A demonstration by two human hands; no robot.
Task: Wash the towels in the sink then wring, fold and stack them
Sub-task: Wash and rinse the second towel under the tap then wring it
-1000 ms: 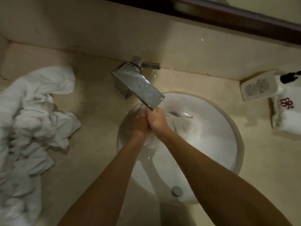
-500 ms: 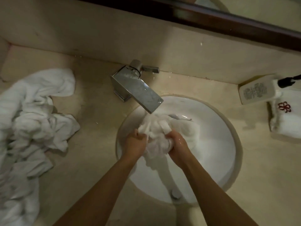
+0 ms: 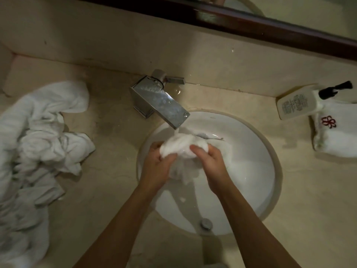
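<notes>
I hold the small wet white towel (image 3: 180, 147) bunched up over the round white sink (image 3: 257, 151), right under the shiny square metal tap (image 3: 160, 102). My left hand (image 3: 155, 167) and right hand (image 3: 211, 165) both grip it tight. I think I should rub the two sides together, keep it low in the bowl so water stays in, then turn it.

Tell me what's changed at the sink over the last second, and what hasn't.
The left hand and right hand, pressed together under the faucet a second ago, have drawn apart and toward the person. The bunched towel now shows between them, both hands gripping it over the sink. Unchanged: the towel pile on the left, the bottle and folded towel on the right.
</notes>
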